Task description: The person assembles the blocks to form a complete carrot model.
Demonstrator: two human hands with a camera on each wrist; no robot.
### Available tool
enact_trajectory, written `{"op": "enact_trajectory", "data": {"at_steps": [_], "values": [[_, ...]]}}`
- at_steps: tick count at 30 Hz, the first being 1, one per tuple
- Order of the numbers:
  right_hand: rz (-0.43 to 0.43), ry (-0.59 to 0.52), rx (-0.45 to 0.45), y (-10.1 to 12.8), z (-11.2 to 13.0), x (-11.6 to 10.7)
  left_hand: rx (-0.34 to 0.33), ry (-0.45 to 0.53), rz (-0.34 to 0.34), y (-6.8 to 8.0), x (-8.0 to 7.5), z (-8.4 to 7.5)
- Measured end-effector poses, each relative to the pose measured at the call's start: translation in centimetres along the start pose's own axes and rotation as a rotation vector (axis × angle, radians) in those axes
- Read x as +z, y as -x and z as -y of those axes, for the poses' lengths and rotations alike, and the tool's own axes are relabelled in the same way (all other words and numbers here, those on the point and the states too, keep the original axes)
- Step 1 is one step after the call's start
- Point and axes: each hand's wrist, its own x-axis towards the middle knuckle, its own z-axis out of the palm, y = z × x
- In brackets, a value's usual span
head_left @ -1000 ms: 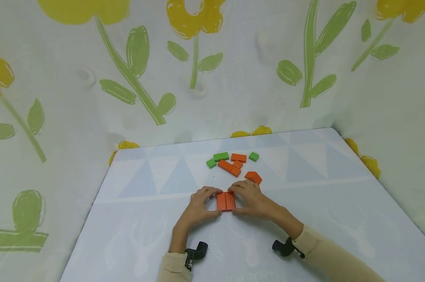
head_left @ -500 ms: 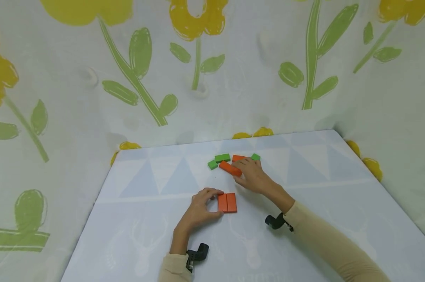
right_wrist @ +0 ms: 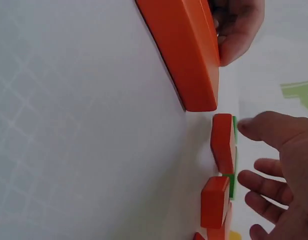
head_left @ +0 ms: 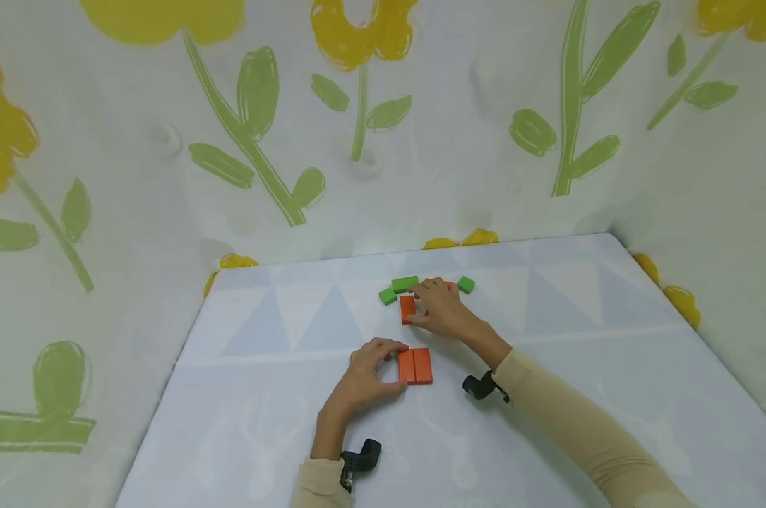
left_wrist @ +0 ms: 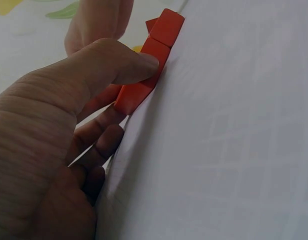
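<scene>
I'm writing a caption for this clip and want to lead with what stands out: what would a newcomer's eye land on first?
Probably the pair of orange blocks lying side by side on the pale table, with the left hand pinching their left edge. Just beyond, the right hand rests on another orange block beside scattered green blocks. Big yellow flowers on the backdrop frame it all.

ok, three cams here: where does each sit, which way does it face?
Head: worn high, looks forward and down at the table; shows both forearms, left hand, right hand.
Left wrist: low at the tabletop, looks along the left hand's thumb to the orange pair.
Right wrist: low, looks past the right hand's fingers at loose blocks.
Shared: the orange pair shows in all three views.
</scene>
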Motion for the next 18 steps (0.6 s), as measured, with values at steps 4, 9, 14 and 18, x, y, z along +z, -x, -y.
{"op": "enact_trajectory", "data": {"at_steps": [4, 9, 14, 18], "values": [[0.026, 0.037, -0.02, -0.1, -0.2, 0.1, -0.013, -0.007, 0.019, -0.1, -0.1, -0.1], [0.04, 0.032, -0.041, 0.1, -0.7, 0.3, -0.016, 0.004, 0.03, -0.1, 0.2, -0.3], [-0.018, 0.002, -0.075, 0.8, -0.8, -0.6, -0.019, -0.007, 0.018, 0.0, 0.2, -0.3], [-0.07, -0.019, -0.096, 1.9, -0.8, -2.0, -0.039, -0.029, 0.014, -0.1, 0.0, -0.1]]}}
